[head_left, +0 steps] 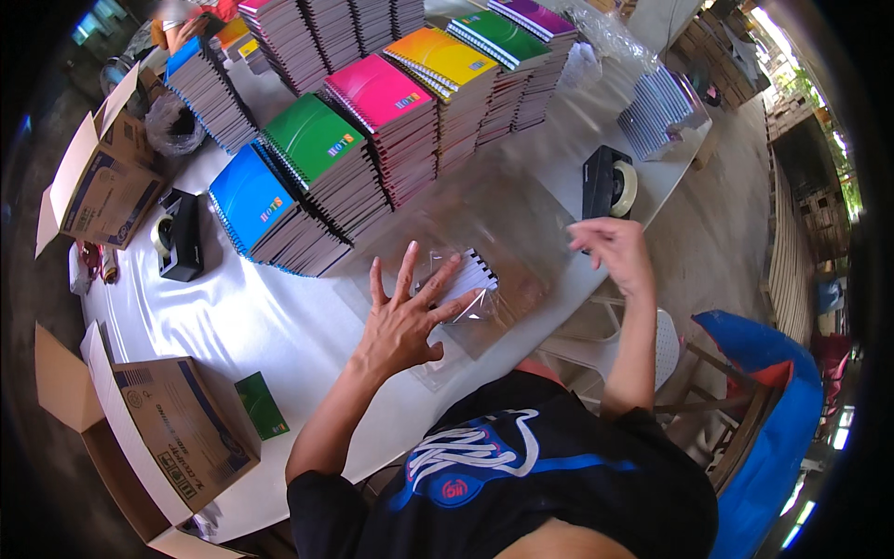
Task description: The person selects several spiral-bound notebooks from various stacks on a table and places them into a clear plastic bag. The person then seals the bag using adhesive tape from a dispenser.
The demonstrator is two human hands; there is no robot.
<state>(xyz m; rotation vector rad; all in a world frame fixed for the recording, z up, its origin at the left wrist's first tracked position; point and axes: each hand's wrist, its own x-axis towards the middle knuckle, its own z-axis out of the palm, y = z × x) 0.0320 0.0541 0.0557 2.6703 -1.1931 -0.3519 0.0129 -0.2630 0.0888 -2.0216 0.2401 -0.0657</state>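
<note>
My left hand (405, 321) lies with its fingers spread over a small white spiral notepad (475, 271). Clear, shiny plastic wraps the notepad, and my fingers press it against a larger transparent sheet (526, 210) on the white table. To the right, my right hand (615, 253) is raised near the table edge, thumb and forefinger drawn together. Whatever they pinch is too fine to make out. Just beyond that hand stands a black tape dispenser (596, 177) with a pale roll of tape.
Stacked spiral notebooks with blue (247, 200), green (312, 138), pink (377, 91) and yellow (442, 58) covers rise beyond my hands. At left are another tape dispenser (183, 238), two open cartons (182, 424) and a green card (262, 406). Wrapped bluish notebooks (655, 114) sit far right.
</note>
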